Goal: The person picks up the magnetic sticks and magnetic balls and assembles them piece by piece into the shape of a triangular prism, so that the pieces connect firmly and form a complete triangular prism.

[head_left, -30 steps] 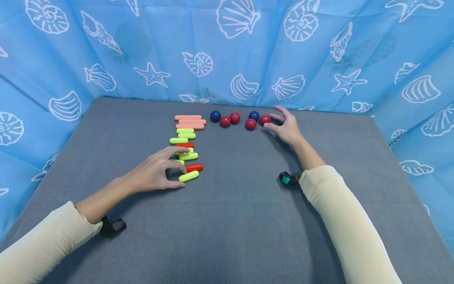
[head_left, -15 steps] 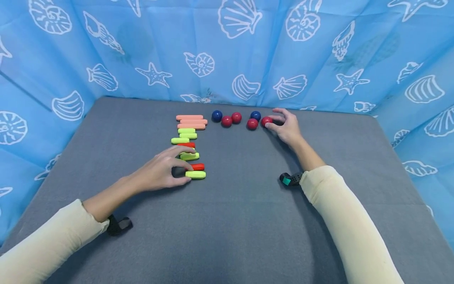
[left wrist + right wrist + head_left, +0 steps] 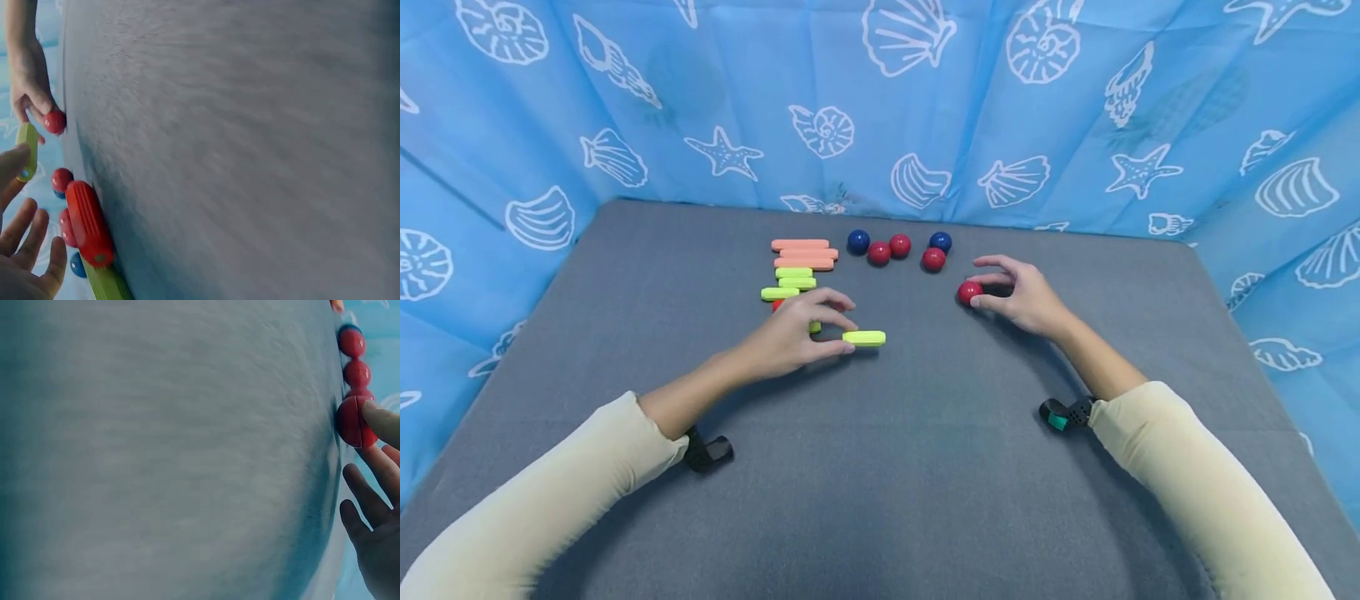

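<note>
Grey table (image 3: 887,492) bears coral sticks (image 3: 803,264) and blue balls (image 3: 858,242); hands (image 3: 797,335) (image 3: 1030,298) pinch a yellow stick (image 3: 867,338) (left), red ball (image 3: 967,292) (right).

Grey fabric-topped table (image 3: 910,500), three salmon sticks (image 3: 808,254), shorter yellow-green sticks (image 3: 797,283) just beside them, ridged red stick (image 3: 86,219), two blue balls (image 3: 858,242), three unheld red balls (image 3: 879,253)

Both arms (image 3: 700,390) reach forward, left hand (image 3: 793,333) and right hand (image 3: 1030,300) each pinching, the spare fingers (image 3: 55,265) loosely extended.

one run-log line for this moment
left hand: pinches yellow-green stick | right hand: pinches red ball | two blue balls: near table far edge
</note>
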`<state>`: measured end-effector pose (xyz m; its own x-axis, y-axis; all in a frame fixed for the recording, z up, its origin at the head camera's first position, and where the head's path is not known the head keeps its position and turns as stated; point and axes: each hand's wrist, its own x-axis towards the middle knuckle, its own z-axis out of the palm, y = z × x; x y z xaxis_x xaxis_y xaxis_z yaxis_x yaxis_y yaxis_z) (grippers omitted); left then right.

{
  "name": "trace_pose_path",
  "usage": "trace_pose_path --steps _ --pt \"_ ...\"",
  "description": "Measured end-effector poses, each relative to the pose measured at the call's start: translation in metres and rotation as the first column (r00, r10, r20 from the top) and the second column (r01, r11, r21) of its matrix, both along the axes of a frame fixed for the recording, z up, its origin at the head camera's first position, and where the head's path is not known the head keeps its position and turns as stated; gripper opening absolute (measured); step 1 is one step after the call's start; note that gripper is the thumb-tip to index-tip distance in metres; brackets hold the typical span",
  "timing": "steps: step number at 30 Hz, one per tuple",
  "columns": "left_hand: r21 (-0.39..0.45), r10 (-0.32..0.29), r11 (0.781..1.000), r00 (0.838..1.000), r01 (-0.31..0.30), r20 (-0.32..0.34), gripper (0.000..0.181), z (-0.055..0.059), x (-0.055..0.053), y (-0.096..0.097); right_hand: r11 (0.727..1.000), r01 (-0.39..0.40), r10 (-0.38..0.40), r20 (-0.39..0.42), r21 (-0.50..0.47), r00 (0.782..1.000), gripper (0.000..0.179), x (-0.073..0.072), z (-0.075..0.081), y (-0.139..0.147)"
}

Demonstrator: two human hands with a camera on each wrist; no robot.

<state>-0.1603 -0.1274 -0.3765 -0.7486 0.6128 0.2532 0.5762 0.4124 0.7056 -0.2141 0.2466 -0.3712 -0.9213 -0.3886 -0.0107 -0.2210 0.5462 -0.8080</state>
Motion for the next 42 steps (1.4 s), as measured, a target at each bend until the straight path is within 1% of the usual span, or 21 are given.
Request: trace_pose_path --steps 2,6,10,14,17,22,28,32,38,42 --pt "-0.009 0.005 1.000 1.000 -0.005 0.011 0.028 0.000 -0.004 0.008 0.999 -0.044 0.044 0.002 -0.015 0.999 0.057 0.008 -0.001 0.002" --pt "-0.044 0.027 0.999 0.999 -0.025 0.027 0.029 -0.002 -0.011 0.024 0.996 -0.088 0.088 0.002 -0.032 0.996 0.056 0.023 -0.003 0.000" --pt "-0.068 0.038 0.997 0.999 -0.036 0.035 0.029 -0.005 -0.016 0.037 0.994 -0.104 0.105 0.008 -0.040 0.994 0.057 0.036 -0.005 -0.005" --pt "-0.091 0.026 0.996 0.999 -0.022 0.036 0.029 -0.007 -0.017 0.048 0.992 -0.117 0.118 0.014 -0.054 0.993 0.057 0.043 -0.006 -0.011" --pt "-0.107 0.014 0.994 0.999 -0.010 0.037 0.029 -0.007 -0.018 0.056 0.991 -0.122 0.123 0.017 -0.060 0.992 0.057 0.046 -0.006 -0.014" --pt "-0.130 0.014 0.991 0.999 -0.008 0.045 0.028 -0.007 -0.020 0.065 0.989 -0.132 0.134 0.029 -0.066 0.991 0.057 0.050 -0.006 -0.016" --pt "-0.167 0.000 0.986 0.999 0.007 0.044 0.027 -0.003 -0.023 0.074 0.986 -0.145 0.147 0.023 -0.078 0.989 0.056 0.050 -0.007 -0.020" --pt "-0.200 -0.005 0.980 0.999 0.011 0.034 0.026 -0.003 -0.026 0.080 0.987 -0.138 0.140 0.025 -0.079 0.990 0.056 0.050 -0.007 -0.021" --pt "-0.222 -0.011 0.975 0.999 0.021 0.046 0.029 -0.002 -0.027 0.082 0.989 -0.128 0.130 0.023 -0.072 0.991 0.056 0.050 -0.006 -0.018" --pt "-0.221 -0.022 0.975 0.998 0.036 0.063 0.030 -0.002 -0.029 0.081 0.990 -0.124 0.125 0.021 -0.070 0.992 0.056 0.050 -0.007 -0.018"
